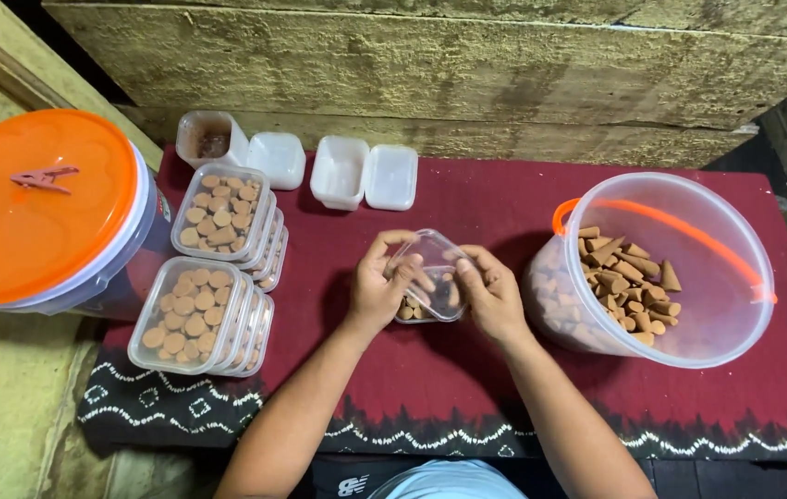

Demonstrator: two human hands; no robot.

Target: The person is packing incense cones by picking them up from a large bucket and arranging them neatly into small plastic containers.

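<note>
Far to the left of the grip stands an orange-lidded bucket (42, 208) with a clip (44, 176) on its lid, and nearer in, two stacks of filled boxes (204, 268) sit closed, their brown cones showing base-up. Above and left of the hands lie two open empty boxes (315, 166), lids flung back. The left hand (379, 288) curls around the left edge of a small clear box (432, 282), thumb over the top, fingers closed on the rim; the box sits at the centre of the red cloth (467, 388), raised slightly between both hands, with a few cones (412, 310) visible inside. The right hand (493, 298) closes on the opposite edge, fingertips pressing the hinged lid down. The step seems to be shutting the lid, and it would go best with the box held level so no cone tips into the seam, and pressure spread along the rim rather than at one corner. Whether the lid has latched I cannot tell. Right of the grip, a clear pail (666, 268) holds loose cones.
</note>
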